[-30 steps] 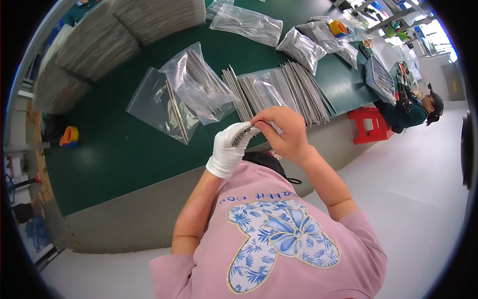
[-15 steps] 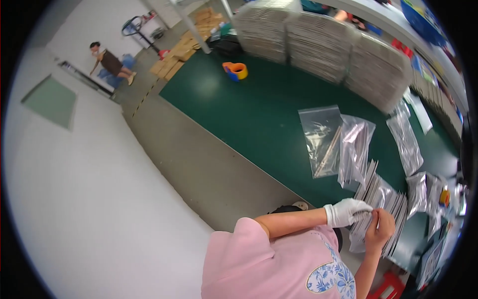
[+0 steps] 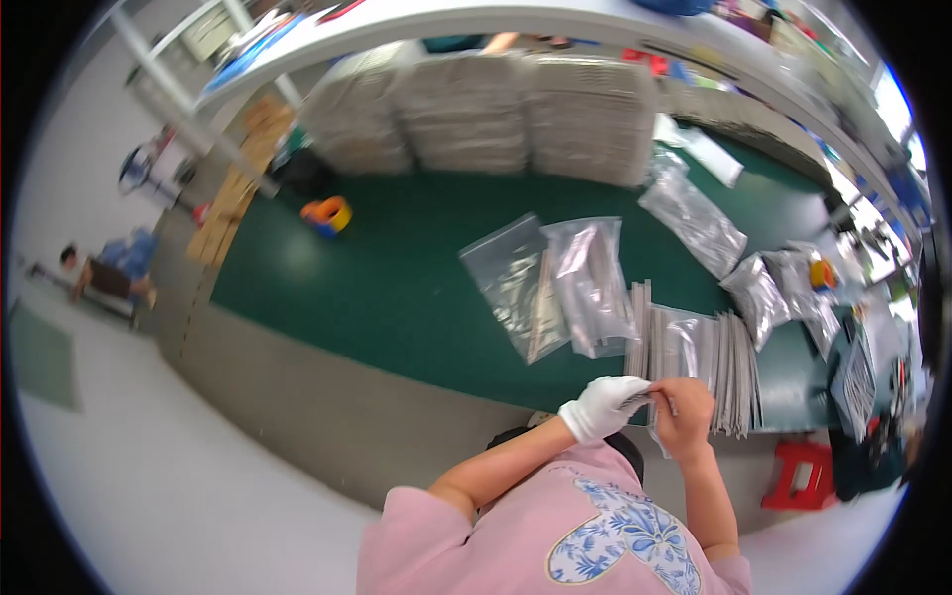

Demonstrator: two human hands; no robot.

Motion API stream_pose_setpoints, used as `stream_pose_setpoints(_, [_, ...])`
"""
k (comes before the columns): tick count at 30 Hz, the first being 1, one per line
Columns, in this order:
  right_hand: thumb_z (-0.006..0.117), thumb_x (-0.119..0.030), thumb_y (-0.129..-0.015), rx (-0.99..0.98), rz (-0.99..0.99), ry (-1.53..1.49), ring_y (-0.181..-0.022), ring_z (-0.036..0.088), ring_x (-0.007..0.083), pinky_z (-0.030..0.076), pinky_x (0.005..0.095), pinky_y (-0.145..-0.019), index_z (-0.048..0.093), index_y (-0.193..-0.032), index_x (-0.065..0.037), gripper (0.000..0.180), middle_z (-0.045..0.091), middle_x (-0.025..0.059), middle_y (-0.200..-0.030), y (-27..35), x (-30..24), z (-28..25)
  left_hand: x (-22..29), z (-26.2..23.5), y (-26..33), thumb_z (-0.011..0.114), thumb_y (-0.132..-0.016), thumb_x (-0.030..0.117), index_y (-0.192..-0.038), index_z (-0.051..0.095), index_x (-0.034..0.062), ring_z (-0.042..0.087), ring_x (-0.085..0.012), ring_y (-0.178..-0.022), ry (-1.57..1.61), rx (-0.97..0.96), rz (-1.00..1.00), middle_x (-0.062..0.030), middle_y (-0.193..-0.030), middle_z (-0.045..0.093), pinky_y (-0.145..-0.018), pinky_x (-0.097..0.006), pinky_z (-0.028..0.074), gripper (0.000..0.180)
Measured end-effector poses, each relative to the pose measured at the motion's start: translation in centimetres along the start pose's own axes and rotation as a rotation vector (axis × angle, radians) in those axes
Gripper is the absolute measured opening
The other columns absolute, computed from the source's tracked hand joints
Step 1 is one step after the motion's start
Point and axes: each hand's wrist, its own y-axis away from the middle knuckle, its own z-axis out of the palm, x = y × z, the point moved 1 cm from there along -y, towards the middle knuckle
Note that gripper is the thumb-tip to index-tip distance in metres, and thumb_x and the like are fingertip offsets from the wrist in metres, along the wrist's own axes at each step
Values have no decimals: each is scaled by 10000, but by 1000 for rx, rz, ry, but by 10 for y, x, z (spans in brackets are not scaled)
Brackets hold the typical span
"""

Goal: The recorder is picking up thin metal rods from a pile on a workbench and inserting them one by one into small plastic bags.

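My left hand (image 3: 597, 408), in a white glove, is closed around a small bundle of thin grey pieces (image 3: 637, 398) at the table's near edge. My bare right hand (image 3: 684, 415) pinches the other end of that bundle, close beside the glove. Just beyond my hands, a row of thin grey strips (image 3: 734, 372) lies side by side, with a clear plastic bag (image 3: 684, 337) among them. To the left, a zip bag (image 3: 501, 273) and a second clear bag (image 3: 583, 268) hold similar slender pieces. What exactly the held pieces are is too small to tell.
Plastic-wrapped grey stacks (image 3: 461, 114) line the back of the green table (image 3: 397, 288) under a white shelf (image 3: 416, 25). An orange and blue tape roll (image 3: 327, 215) sits left. Silvery bags (image 3: 759, 297) lie right, above a red stool (image 3: 801, 476). A person (image 3: 109, 280) is far left.
The view has swung to the right, so the table now runs more level across it. Both hands remain together, still holding the thin pieces.
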Motion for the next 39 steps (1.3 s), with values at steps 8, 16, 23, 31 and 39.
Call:
stream_pose_setpoints(8, [598, 51, -649, 274, 30, -118, -592, 556, 265, 413, 333, -545, 559, -733, -44, 133, 581, 77, -670, -8, -27, -35, -1, 13, 3, 622, -723, -37, -915, 605, 21, 619, -231, -690, 151, -111, 60, -123, -803, 628, -618, -273, 490, 201])
stream_pose_setpoints(16, [626, -196, -710, -109, 108, 131, -599, 550, 242, 430, 354, -547, 588, -788, -98, 131, 552, 43, -692, 31, 7, -2, -12, 5, 6, 611, -774, 44, -899, 614, 22, 619, -267, -657, -34, -79, 50, -142, -780, 624, -585, -308, 480, 127])
stream_pose_setpoints(23, [579, -188, -730, 106, 226, 155, -615, 555, 287, 431, 390, -549, 547, -763, -92, 106, 560, 73, -698, 36, 11, -2, -13, 4, 4, 537, -859, 79, -931, 591, -37, 624, -207, -738, 13, -227, -113, -150, -848, 632, -655, -286, 481, 147])
stream_pose_setpoints(31, [560, -130, -807, 890, 721, -67, -595, 599, 161, 458, 295, -568, 569, -766, 17, 152, 596, 86, -691, 82, 61, -110, -8, 4, 3, 423, -921, 86, -1049, 518, -67, 598, -218, -917, 290, -81, -312, -175, -989, 608, -820, -304, 476, 221])
stream_pose_setpoints(39, [514, -70, -839, 1690, 1139, -370, -577, 607, 134, 448, 235, -484, 580, -754, 35, 150, 613, 93, -657, 198, 176, -74, -10, -1, -3, 431, -927, 142, -1042, 521, -37, 599, -198, -865, 242, -85, -301, -149, -939, 617, -808, -298, 478, 232])
